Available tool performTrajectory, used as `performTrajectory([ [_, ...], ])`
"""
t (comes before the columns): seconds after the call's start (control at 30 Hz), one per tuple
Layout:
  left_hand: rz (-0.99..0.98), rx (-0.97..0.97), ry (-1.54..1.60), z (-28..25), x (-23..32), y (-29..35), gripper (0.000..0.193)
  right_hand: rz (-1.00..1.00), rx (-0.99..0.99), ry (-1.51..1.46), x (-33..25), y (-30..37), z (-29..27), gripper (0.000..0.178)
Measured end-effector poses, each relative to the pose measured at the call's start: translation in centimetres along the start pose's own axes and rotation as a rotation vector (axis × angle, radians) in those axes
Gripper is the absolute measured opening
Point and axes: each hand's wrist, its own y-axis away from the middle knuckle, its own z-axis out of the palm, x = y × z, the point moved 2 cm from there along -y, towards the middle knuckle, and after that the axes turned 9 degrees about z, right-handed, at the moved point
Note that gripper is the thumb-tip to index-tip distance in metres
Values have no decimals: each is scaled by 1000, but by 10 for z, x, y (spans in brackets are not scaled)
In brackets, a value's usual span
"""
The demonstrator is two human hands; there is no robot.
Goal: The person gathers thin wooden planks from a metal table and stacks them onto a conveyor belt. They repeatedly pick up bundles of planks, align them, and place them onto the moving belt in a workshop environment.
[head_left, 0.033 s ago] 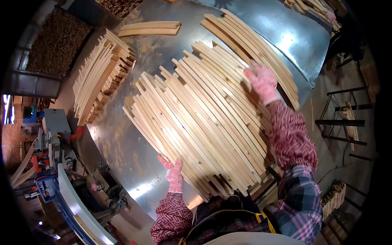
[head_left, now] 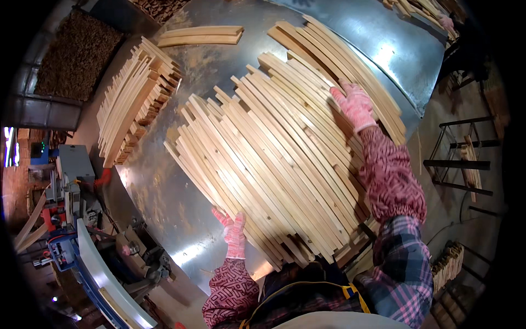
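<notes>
Many light wooden strips (head_left: 263,159) lie side by side across the middle of a metal-topped table (head_left: 159,203), their far ends uneven. My left hand (head_left: 235,234), in a pink knit glove, rests at the near left edge of these strips with its thumb and fingers apart. On the far right, my right hand (head_left: 357,107), gloved alike, lies with spread fingers between the main batch and a separate group of longer wooden strips (head_left: 350,60). Its fingertips touch that group's near side. Neither hand is wrapped round a strip.
A stacked pile of wooden strips (head_left: 131,104) stands at the table's left, and a short pair of strips (head_left: 201,36) lies at the far side. Machinery (head_left: 66,241) is at the lower left. A black metal frame (head_left: 457,164) stands to the right.
My right hand has shifted slightly to the right, and the separate group of strips beside it has moved a little rightward and nearer. My left hand has stayed in place.
</notes>
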Motion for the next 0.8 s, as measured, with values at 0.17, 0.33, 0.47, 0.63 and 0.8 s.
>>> performTrajectory([
  [0.17,118,104,27,-4,-19,-3,99,251,-135,226,-18,-13,21,87],
  [0.33,202,108,116,-9,-26,-3,87,310,-104,259,-28,15,18,90],
  [0.47,211,83,180,-50,-30,11,79,295,-170,253,-65,73,6,85],
  [0.63,-12,115,254,-155,-50,44,79,296,-264,74,-105,158,14,79],
  [0.8,-280,74,513,-244,-47,46,85,126,-371,-47,-134,203,47,81],
])
